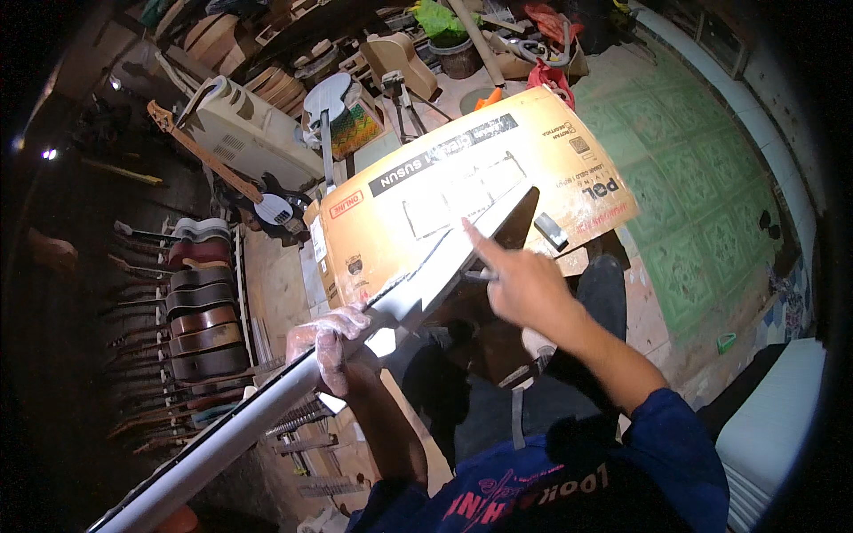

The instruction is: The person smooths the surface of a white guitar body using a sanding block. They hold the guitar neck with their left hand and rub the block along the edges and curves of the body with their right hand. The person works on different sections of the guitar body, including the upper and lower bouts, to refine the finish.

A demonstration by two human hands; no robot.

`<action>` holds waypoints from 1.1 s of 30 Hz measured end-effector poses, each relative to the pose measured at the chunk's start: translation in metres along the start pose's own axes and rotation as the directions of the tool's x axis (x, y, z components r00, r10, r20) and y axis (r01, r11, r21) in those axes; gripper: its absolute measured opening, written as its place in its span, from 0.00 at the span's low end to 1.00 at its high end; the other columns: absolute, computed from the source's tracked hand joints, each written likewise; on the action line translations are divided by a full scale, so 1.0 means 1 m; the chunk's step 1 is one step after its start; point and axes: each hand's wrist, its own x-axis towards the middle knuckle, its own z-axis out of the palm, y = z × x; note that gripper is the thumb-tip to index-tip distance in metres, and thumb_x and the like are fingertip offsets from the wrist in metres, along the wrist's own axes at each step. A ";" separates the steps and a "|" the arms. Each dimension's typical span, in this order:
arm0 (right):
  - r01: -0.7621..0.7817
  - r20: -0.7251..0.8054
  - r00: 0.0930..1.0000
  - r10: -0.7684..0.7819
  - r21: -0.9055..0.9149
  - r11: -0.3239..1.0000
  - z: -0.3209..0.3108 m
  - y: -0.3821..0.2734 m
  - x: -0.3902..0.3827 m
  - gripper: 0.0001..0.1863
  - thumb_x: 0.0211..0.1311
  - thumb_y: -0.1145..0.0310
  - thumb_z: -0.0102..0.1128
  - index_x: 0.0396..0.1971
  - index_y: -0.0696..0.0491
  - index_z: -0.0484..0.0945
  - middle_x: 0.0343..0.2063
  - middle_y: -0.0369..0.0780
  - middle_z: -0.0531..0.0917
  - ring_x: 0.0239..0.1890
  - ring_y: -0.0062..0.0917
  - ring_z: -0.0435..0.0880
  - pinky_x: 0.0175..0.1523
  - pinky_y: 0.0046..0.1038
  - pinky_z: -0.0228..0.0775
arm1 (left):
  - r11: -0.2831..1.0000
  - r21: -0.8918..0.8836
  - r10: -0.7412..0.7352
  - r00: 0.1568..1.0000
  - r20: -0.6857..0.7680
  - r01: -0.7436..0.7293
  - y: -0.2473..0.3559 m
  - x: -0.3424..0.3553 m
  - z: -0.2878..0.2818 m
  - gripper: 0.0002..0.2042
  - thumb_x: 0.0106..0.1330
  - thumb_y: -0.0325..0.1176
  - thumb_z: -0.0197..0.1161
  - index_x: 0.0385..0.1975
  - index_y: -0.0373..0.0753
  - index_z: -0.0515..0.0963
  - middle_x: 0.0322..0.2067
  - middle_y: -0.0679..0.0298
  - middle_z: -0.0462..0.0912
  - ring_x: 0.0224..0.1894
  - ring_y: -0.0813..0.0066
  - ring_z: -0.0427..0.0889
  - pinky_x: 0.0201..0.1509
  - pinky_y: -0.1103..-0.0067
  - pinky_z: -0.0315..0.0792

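A long pale grey guitar neck runs from the lower left up to its headstock above a flat cardboard box. My left hand, in a thin clear glove, is shut around the neck near its middle. My right hand hovers at the headstock, its forefinger stretched out along the wood and the other fingers curled. Whether it pinches a small tool I cannot tell. A small dark block lies on the cardboard just right of the headstock.
A rack of several guitar bodies stands at the left. A white bass-shaped body and a pale cabinet stand behind the box. Wood offcuts and a bucket crowd the back. Green patterned floor tiles spread on the right.
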 end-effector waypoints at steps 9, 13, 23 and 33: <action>0.050 0.080 0.996 -0.051 0.011 0.999 0.001 -0.010 -0.001 0.47 0.48 0.77 0.55 0.73 0.37 0.55 0.18 0.50 0.80 0.21 0.47 0.81 0.32 0.46 0.78 | 0.996 -0.075 0.041 0.999 -0.013 -0.041 0.000 -0.007 -0.001 0.05 0.64 0.27 0.55 0.32 0.35 0.67 0.21 0.54 0.76 0.27 0.59 0.80 0.46 0.56 0.76; -0.126 0.181 0.978 0.101 0.133 0.983 0.011 0.041 0.011 0.45 0.48 0.78 0.52 0.72 0.41 0.59 0.22 0.49 0.82 0.27 0.38 0.84 0.40 0.35 0.77 | 0.996 -0.083 0.031 0.999 -0.044 -0.034 0.003 -0.007 -0.008 0.05 0.65 0.29 0.55 0.33 0.36 0.67 0.23 0.55 0.76 0.27 0.58 0.80 0.46 0.57 0.76; -0.221 0.320 0.947 0.017 0.614 0.757 0.062 0.052 0.015 0.48 0.53 0.78 0.52 0.75 0.35 0.48 0.26 0.46 0.85 0.24 0.30 0.82 0.39 0.31 0.78 | 0.994 -0.110 -0.008 0.997 0.081 0.017 0.013 -0.006 -0.032 0.04 0.69 0.34 0.53 0.33 0.43 0.70 0.23 0.59 0.76 0.30 0.62 0.78 0.50 0.57 0.72; -0.258 -0.001 0.959 0.282 0.400 0.879 0.092 0.175 0.051 0.42 0.57 0.72 0.56 0.73 0.38 0.54 0.28 0.56 0.83 0.30 0.51 0.83 0.39 0.42 0.76 | 0.972 -0.235 -0.015 1.000 0.012 0.017 0.016 0.001 -0.062 0.09 0.66 0.38 0.57 0.30 0.42 0.68 0.20 0.62 0.70 0.26 0.65 0.74 0.44 0.60 0.74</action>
